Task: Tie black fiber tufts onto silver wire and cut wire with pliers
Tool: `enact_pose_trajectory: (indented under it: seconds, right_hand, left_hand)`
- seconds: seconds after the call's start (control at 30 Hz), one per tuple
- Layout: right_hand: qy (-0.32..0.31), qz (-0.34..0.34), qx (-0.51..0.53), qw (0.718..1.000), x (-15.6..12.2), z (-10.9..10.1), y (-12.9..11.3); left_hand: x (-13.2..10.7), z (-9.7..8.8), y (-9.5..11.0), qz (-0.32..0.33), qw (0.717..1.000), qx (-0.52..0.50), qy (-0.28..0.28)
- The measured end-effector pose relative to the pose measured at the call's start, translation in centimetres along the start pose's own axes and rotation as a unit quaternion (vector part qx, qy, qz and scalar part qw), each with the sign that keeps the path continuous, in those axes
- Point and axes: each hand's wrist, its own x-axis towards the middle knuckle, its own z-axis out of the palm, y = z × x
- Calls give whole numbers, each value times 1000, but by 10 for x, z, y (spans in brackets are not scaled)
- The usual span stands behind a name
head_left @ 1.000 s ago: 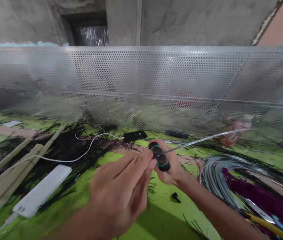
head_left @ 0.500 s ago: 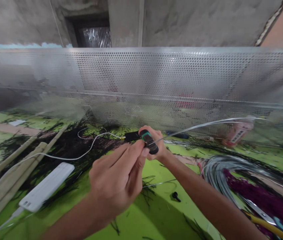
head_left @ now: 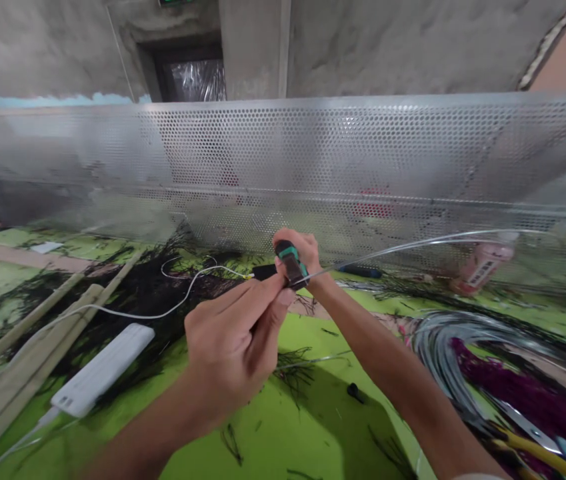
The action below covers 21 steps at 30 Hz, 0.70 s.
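My right hand (head_left: 305, 250) is wrapped round a black tool with green trim (head_left: 291, 261); its exact kind is hard to tell end-on. Thumb and fingers of my left hand (head_left: 235, 333) pinch together close against the tool's near end, seemingly on the wire there. From that spot a thin silvery wire (head_left: 387, 250) arcs out to the right in front of the perforated panel. What lies between the left fingertips is mostly hidden. Just left of the tool, a black object (head_left: 265, 272) lies at the end of a white cable (head_left: 183, 293).
A white power bank (head_left: 105, 367) and wooden strips (head_left: 37, 360) lie left on the green surface (head_left: 283, 440). A wire coil (head_left: 443, 340), scissors (head_left: 527, 423) and purple material (head_left: 513, 387) lie right. Behind stand a pink-labelled bottle (head_left: 485, 267) and a perforated metal panel (head_left: 287, 153).
My right hand and the tool have risen slightly and tilted, so the green trim shows at a different angle. The left hand stays pinched beside it. The view has shifted a little.
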Motion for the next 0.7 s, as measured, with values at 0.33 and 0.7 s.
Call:
enact_pose_trajectory:
  seconds: [0.33,0.7]
  right_hand:
    - [18,-90,-39,995,42,-33,11]
    - [37,-171,-1,985,66,-27,3]
  left_hand:
    - [2,0,0,-15,999,-10,-27]
    - [1,10,5,-26,995,-76,-52]
